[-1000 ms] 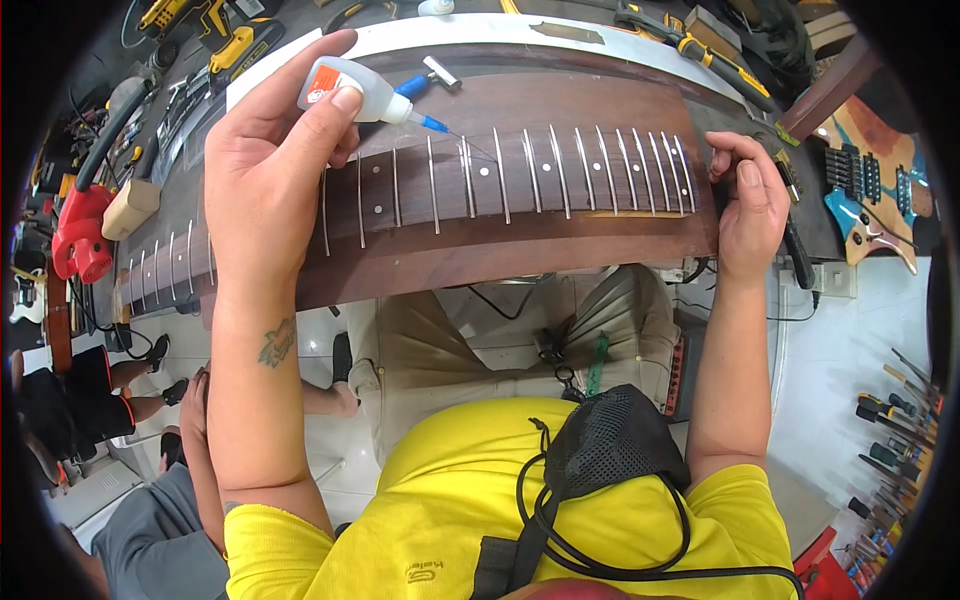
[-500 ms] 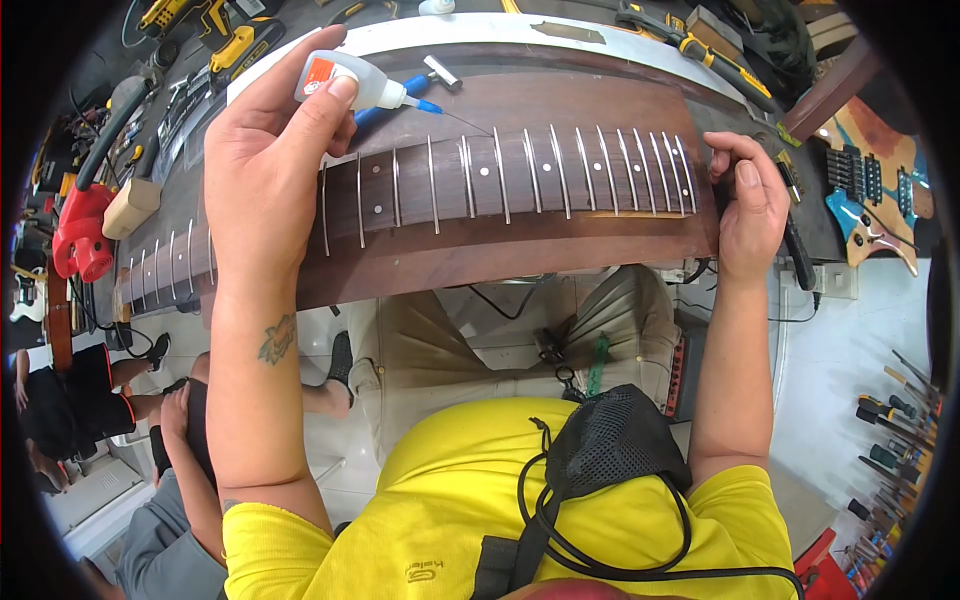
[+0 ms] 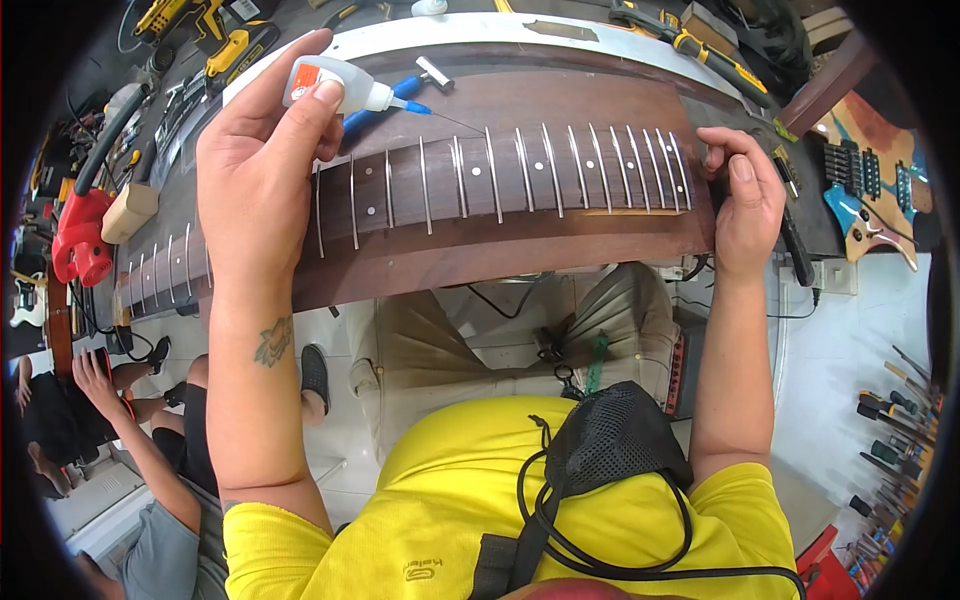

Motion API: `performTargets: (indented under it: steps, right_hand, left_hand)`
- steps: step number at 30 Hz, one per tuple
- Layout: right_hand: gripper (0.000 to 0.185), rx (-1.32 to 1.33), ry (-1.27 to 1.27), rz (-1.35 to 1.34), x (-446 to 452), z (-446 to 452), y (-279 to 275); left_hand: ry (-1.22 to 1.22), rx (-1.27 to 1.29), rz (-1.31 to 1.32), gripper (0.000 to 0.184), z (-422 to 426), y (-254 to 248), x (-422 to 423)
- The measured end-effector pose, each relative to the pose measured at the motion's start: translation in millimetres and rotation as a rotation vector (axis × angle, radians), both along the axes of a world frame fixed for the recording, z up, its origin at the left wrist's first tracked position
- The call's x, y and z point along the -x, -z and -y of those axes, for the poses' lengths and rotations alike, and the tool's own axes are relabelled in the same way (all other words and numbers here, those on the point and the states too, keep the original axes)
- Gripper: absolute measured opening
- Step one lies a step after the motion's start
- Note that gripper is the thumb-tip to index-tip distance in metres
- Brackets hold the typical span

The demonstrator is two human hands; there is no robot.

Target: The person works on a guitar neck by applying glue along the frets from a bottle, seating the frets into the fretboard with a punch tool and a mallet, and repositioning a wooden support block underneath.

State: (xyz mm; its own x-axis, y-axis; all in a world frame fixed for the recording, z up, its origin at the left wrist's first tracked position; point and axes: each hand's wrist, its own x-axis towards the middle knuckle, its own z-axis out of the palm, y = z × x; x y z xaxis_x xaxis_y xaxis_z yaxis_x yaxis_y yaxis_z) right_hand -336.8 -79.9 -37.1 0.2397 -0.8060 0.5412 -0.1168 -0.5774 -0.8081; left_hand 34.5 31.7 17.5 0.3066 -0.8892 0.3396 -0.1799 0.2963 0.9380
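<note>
Thin dark needle [image 3: 457, 122] has backed off since a second ago: then the tip lay in over the frets, now it ends at the far edge of the dark-brown wooden fretboard [image 3: 511, 185] with silver frets, by one fret's end; contact can't be told. Blue tapered nozzle [image 3: 410, 105] and small whitish plastic bottle with orange label [image 3: 350, 87] move up and left with it. Co-worker's bare hand [image 3: 95, 385], low earlier, is now raised at far left.

Left hand [image 3: 255, 165] grips the bottle between thumb and fingers, one finger stretched out past it, nozzle pointing right and slightly down. Right hand [image 3: 745, 205] is half-open, fingers loosely curled, nothing seen in it; sits at the right edge of the flat brown wooden board [image 3: 600, 100], touching or not unclear.

Fretboard lies across this board, its right end short of the board's right edge; more frets show left of the left wrist. White dots between some frets. Hammer with blue handle and silver head [image 3: 435, 73] lies just beyond the fretboard. Dark grey table [image 3: 175, 205]: yellow-black cordless drill [image 3: 225, 50] in the far left corner, red plastic blower [image 3: 85, 235] at the left edge, pale wooden block [image 3: 130, 212] beside it, yellow-black clamp [image 3: 715, 62] toward the far right corner. Blue-and-tan guitar body [image 3: 865, 190] at the right edge.
</note>
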Motion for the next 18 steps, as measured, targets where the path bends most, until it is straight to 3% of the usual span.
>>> performTargets:
  steps: [18]
  right_hand:
    - [0.035, -0.021, 0.008, 0.011, -0.3, 0.2, -0.5]
  left_hand:
    - [0.087, -0.077, 0.054, 0.046, -10.1, -5.4, 3.1]
